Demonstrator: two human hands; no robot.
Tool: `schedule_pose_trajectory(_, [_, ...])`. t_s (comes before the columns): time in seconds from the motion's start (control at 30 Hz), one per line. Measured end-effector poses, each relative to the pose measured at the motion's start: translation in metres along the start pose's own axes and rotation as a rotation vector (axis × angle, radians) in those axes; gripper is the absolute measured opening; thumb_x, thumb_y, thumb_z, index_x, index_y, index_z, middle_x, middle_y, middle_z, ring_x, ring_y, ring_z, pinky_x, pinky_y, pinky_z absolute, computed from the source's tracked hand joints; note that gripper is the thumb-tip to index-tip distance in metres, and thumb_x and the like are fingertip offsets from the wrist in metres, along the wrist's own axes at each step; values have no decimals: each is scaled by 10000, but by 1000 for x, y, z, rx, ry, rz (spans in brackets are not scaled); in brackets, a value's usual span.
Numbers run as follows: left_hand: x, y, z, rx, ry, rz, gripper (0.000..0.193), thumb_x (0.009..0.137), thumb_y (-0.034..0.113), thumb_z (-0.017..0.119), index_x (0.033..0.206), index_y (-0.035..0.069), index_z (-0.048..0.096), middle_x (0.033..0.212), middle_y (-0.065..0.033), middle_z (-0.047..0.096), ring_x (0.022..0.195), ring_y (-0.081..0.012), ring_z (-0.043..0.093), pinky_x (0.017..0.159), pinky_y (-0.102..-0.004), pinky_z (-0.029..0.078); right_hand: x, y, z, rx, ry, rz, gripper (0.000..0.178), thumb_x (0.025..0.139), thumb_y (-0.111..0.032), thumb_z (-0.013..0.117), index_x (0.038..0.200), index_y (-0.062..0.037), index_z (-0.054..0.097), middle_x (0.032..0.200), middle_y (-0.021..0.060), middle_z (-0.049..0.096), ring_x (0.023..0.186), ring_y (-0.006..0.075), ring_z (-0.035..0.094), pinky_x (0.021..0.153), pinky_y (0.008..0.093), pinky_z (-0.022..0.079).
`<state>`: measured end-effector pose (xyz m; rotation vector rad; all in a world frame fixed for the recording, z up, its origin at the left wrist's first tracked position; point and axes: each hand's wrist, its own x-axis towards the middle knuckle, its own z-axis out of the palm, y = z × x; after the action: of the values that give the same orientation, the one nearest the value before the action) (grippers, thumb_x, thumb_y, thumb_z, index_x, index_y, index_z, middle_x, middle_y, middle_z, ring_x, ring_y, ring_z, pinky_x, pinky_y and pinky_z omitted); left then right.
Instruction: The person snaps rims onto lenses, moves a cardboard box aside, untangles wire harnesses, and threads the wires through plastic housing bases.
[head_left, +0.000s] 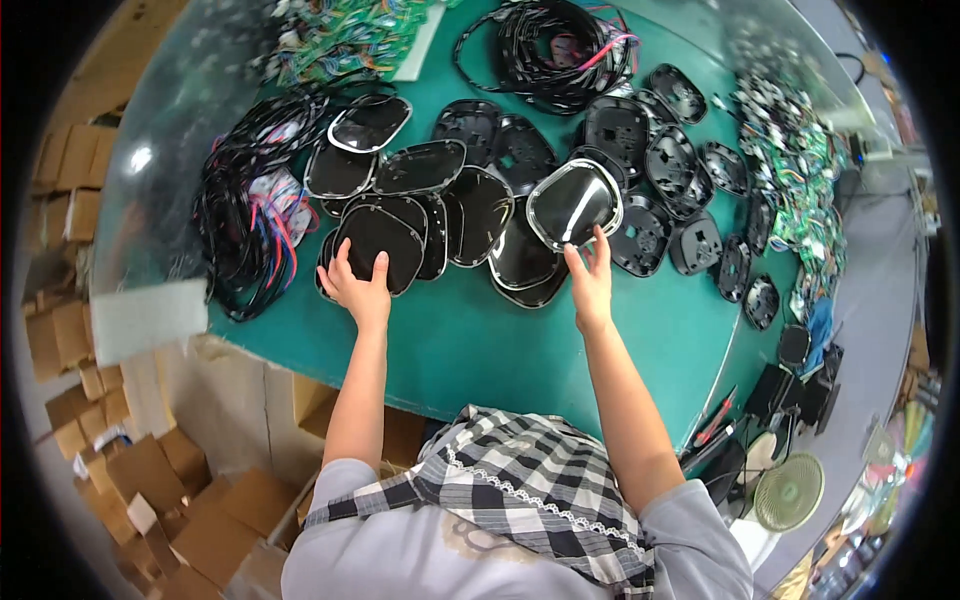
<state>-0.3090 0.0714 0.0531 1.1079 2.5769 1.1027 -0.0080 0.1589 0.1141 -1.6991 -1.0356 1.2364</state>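
My right hand (592, 282) holds a glossy black rounded panel with a clear rim (575, 205) by its lower edge, thumb and fingers at the edge. The panel is tilted and catches bright reflections. On the left, my left hand (358, 292) rests with spread fingers over the lower corner of another black rounded panel (382, 240), on top of an overlapping pile. More such panels (480, 215) lie between the two hands. Right of my right hand sit several black plastic housings (678, 172), some showing their hollow insides.
Black cable bundles lie at the left (235, 215) and far middle (560, 55) of the green table mat (480, 360). Green circuit boards with wires are heaped at the far left (340, 40) and along the right (805, 190). A small fan (789, 492) stands lower right; cardboard boxes (150, 470) lie lower left.
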Motion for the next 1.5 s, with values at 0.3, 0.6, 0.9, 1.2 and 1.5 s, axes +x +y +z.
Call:
schedule_pose_trajectory(0.3, [66,118,1,2,58,572,535,811,366,644,1239,80,500,1300,-139,457,1242,-393,356,1021,-496,254,86,-70,-44,-314,455,-397,312,814,-89,618,1118,-55,559,1140,119,504,1055,229,512,848,323,448])
schedule_pose_trajectory(0.6, [132,307,233,150,-521,691,893,761,629,567,1369,17,339,1339,-173,461,1261,-284,423,1057,-461,268,23,-40,-10,-106,136,-288,162,821,22,577,976,-24,590,1070,112,559,992,212,575,808,281,508])
schedule_pose_trajectory(0.9, [144,355,267,319,-727,507,906,653,707,609,1236,20,512,1182,-177,584,1163,-286,513,963,-483,319,-12,11,-84,136,143,87,95,895,-18,537,974,4,585,913,64,630,812,119,598,762,250,489])
schedule_pose_trajectory(1.2, [160,327,242,152,-718,615,593,718,536,596,1056,49,613,1013,-163,657,991,-305,608,944,-417,367,3,0,-114,287,206,127,91,900,-9,531,976,14,575,902,73,626,783,130,602,747,254,505])
schedule_pose_trajectory(1.5, [233,301,179,-939,-1133,-34,301,843,217,558,1020,-1,665,957,-56,672,850,-140,619,784,-265,471,49,-43,-123,373,237,-48,112,895,8,529,997,20,576,918,92,633,791,142,607,754,257,501])
